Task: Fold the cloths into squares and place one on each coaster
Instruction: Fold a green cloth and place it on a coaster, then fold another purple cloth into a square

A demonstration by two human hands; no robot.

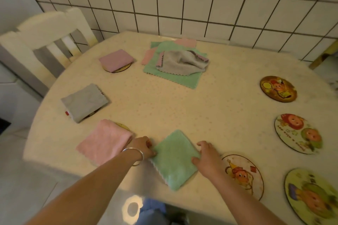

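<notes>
A folded green cloth (173,159) lies as a square near the table's front edge. My left hand (144,147), with a bracelet at the wrist, grips its left corner. My right hand (206,157) rests on its right edge, thumb on the cloth. To the left, a folded pink cloth (106,142), a folded grey cloth (85,101) and a folded mauve cloth (116,59) each cover a coaster. A pile of unfolded cloths (175,62) sits at the back. Bare picture coasters lie on the right: (243,175), (311,193), (298,133), (278,88).
The round cream table (182,107) stands against a white tiled wall (182,2). A white chair (43,42) is at the back left. The table's front edge runs just below my forearms.
</notes>
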